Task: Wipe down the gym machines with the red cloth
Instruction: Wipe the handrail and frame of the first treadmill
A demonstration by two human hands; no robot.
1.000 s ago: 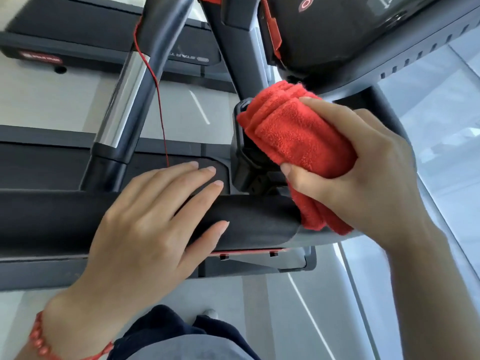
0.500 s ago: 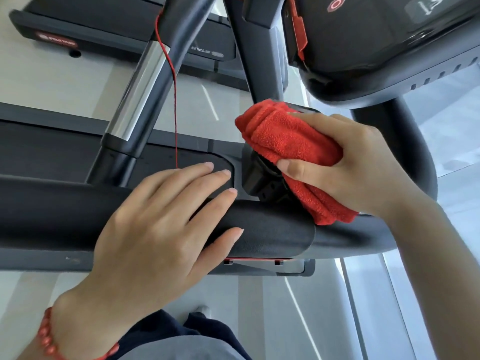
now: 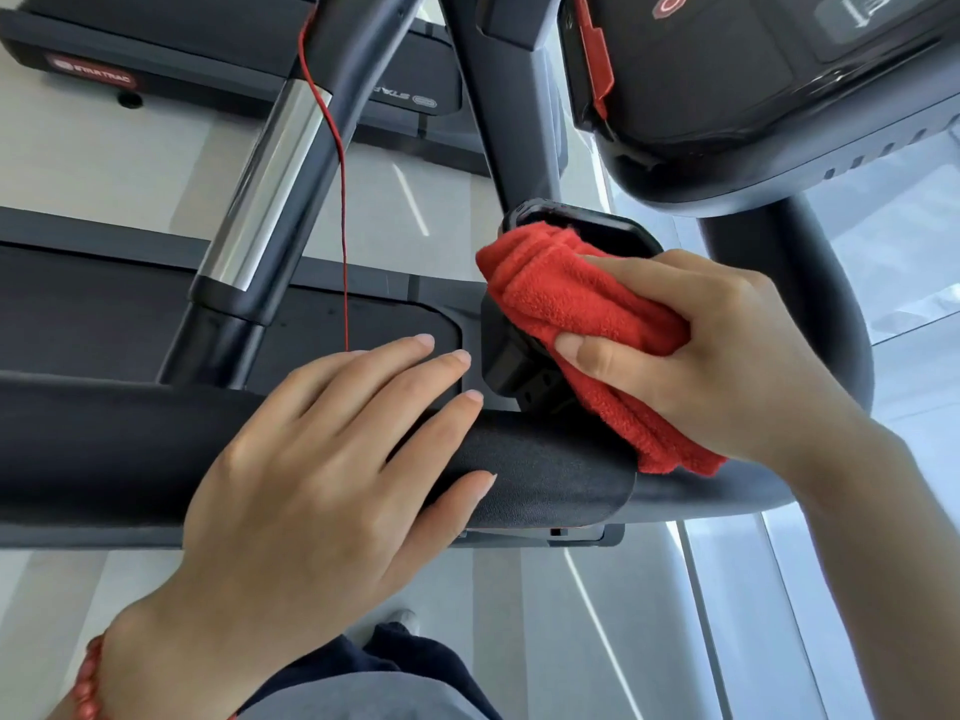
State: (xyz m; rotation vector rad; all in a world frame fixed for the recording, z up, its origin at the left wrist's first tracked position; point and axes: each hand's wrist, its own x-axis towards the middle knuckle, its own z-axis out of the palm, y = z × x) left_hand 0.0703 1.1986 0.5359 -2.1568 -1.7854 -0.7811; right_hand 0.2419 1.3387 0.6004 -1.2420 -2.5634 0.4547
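My right hand (image 3: 727, 356) grips a folded red cloth (image 3: 576, 298) and presses it against a black plastic bracket (image 3: 519, 366) where the treadmill's upright meets the padded black handrail (image 3: 545, 470). The cloth's lower end hangs over the rail. My left hand (image 3: 332, 485) lies flat on the handrail just left of the bracket, fingers spread, holding nothing. The black console (image 3: 753, 85) hangs above the cloth.
A chrome and black side bar (image 3: 270, 189) slants up at the left, with a thin red safety cord (image 3: 340, 200) hanging beside it. The treadmill deck (image 3: 104, 314) lies below the rail. A second treadmill (image 3: 156, 49) stands behind. A glass wall is at the right.
The right hand slid the cloth down and a little to the right over the bracket, uncovering the bracket's top edge. The left hand stayed flat on the handrail.
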